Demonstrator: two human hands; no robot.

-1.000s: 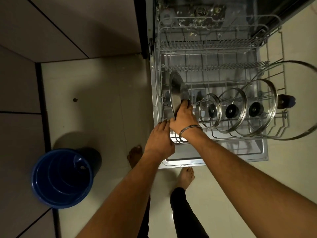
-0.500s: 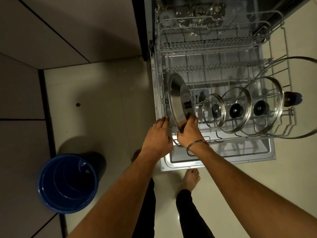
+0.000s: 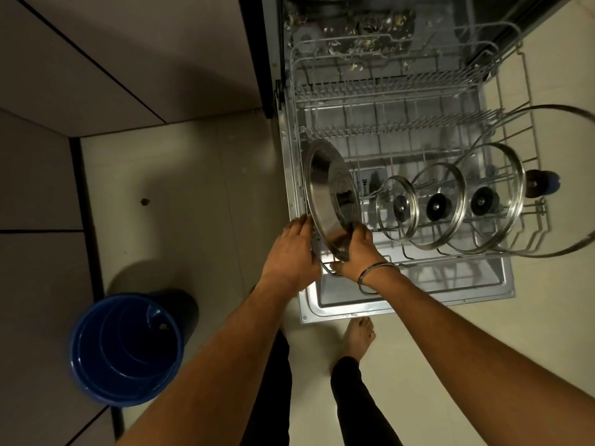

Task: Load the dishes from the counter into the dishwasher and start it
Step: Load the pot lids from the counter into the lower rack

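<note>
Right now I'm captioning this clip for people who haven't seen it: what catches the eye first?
The steel lid, held on edge by the right hand at the near left corner of the pulled-out rack, with the left hand beside it. To its right stands a row of glass lids, growing larger rightward. A blue bucket sits on the floor at lower left.

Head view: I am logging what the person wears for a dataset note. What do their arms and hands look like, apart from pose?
Both forearms are bare, with no sleeves in view. The right hand has a thin metal bangle round its wrist. The left hand shows no ring, watch or glove. Neither hand wears a glove.
</note>
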